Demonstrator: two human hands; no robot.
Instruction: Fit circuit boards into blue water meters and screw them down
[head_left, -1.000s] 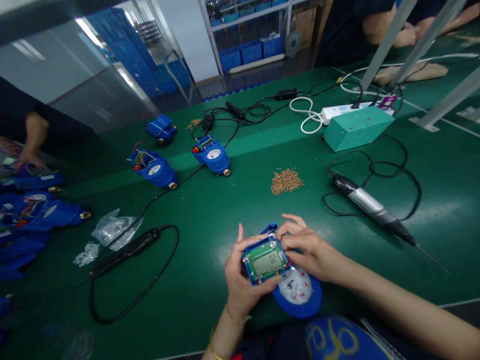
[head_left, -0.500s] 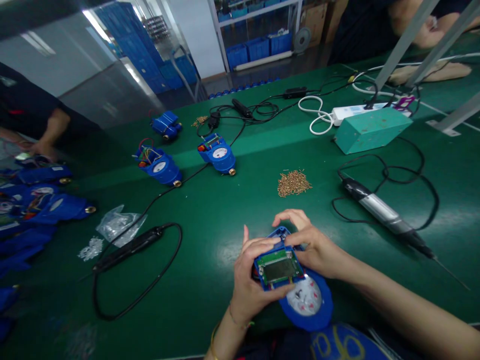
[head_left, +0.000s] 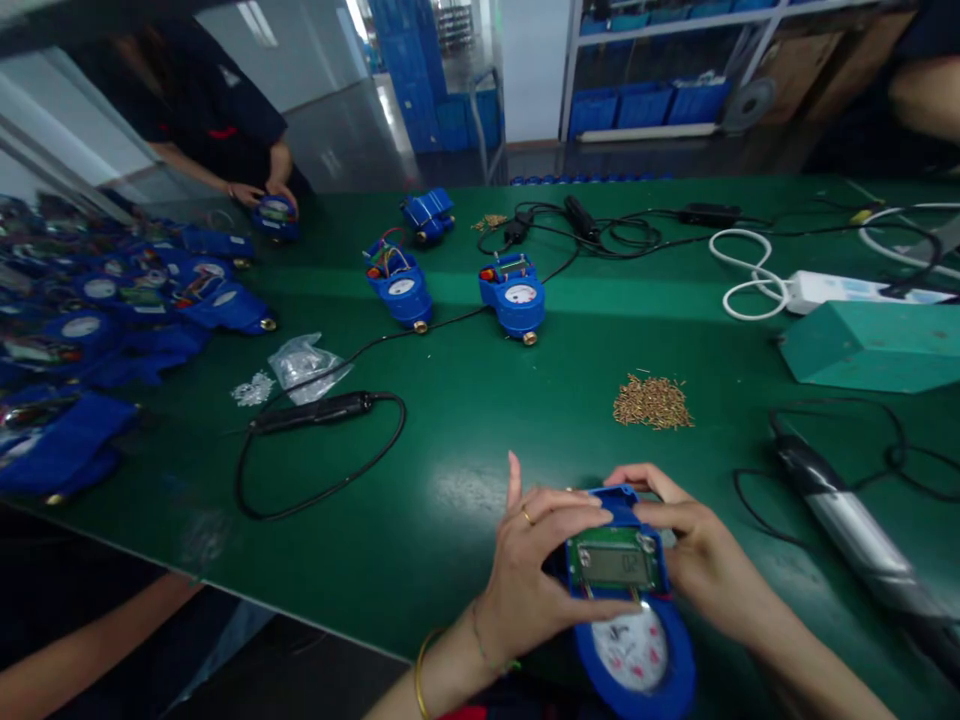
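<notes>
Close in front of me is a blue water meter (head_left: 681,655) with a white round dial (head_left: 630,648). At its far end sits a green circuit board with a small display (head_left: 616,565), which shows digits. My left hand (head_left: 529,575) grips the board end from the left, thumb across the near edge and one finger sticking up. On the other side, my right hand (head_left: 701,545) holds the meter's blue housing, with its fingers at the far rim; some fingertips are hidden. A pile of brass-coloured screws (head_left: 652,402) lies beyond my hands.
An electric screwdriver (head_left: 847,530) lies at right, near a green box (head_left: 870,345) and a power strip (head_left: 862,290). Another black screwdriver (head_left: 315,410) and a plastic bag (head_left: 304,365) are at left. More blue meters (head_left: 517,300) stand beyond; co-workers sit at left.
The view has swung to the right-hand side's loss, showing more of the left. Digits now show on the display. Both hands still hold the meter, and my right fingers have shifted along its far rim.
</notes>
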